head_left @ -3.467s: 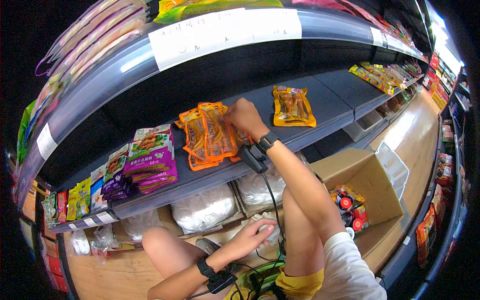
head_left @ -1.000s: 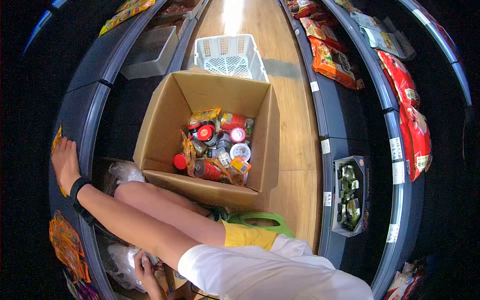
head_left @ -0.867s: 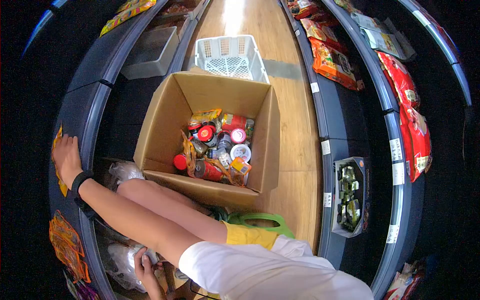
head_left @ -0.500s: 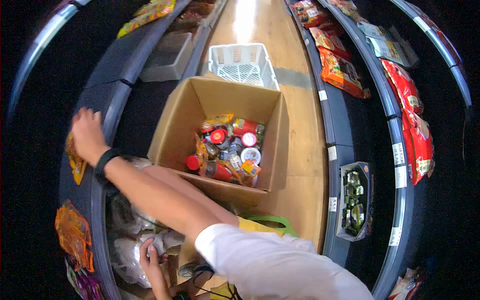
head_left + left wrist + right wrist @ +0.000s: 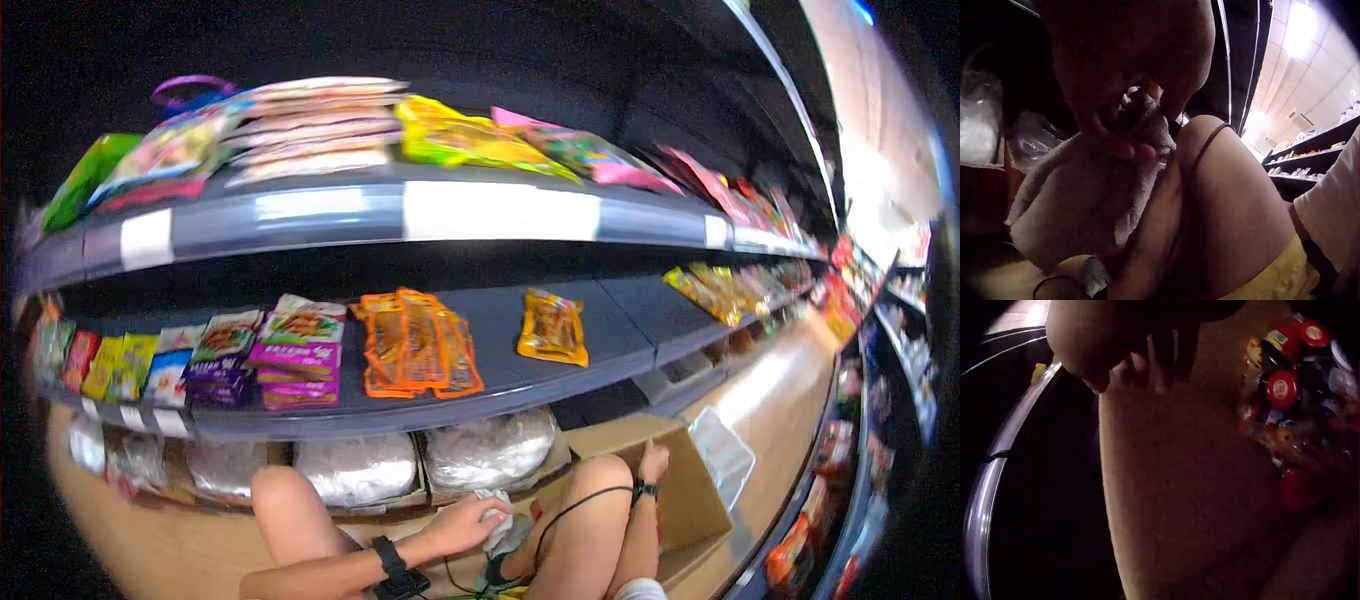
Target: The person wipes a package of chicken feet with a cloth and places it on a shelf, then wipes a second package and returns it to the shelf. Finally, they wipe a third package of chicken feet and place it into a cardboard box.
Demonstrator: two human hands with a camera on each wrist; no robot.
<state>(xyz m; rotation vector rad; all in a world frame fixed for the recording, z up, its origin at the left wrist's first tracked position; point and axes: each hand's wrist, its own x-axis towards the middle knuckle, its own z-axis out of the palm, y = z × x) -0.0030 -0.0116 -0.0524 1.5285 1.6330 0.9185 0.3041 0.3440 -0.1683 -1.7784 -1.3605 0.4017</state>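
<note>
My left hand holds a crumpled greyish cloth low between the knees. In the left wrist view the cloth hangs down from the curled fingers and thumb. My right hand is over the cardboard box, by its inner wall. From the right wrist, the fingers hang loosely with nothing seen in them. Jars with red lids and orange packets lie inside the box. On the shelf, a lone yellow-orange snack packet lies right of a group of orange packets.
Purple snack packets and smaller bags line the shelf's left part. Below stand boxes of clear plastic bags. A white plastic basket sits beyond the cardboard box. The upper shelf edge juts out above, and another shelf runs along the right.
The head view has swung left from the box to face the shelf. My right hand has left the yellow-orange packet on the shelf and come down to the box. The left hand keeps the cloth.
</note>
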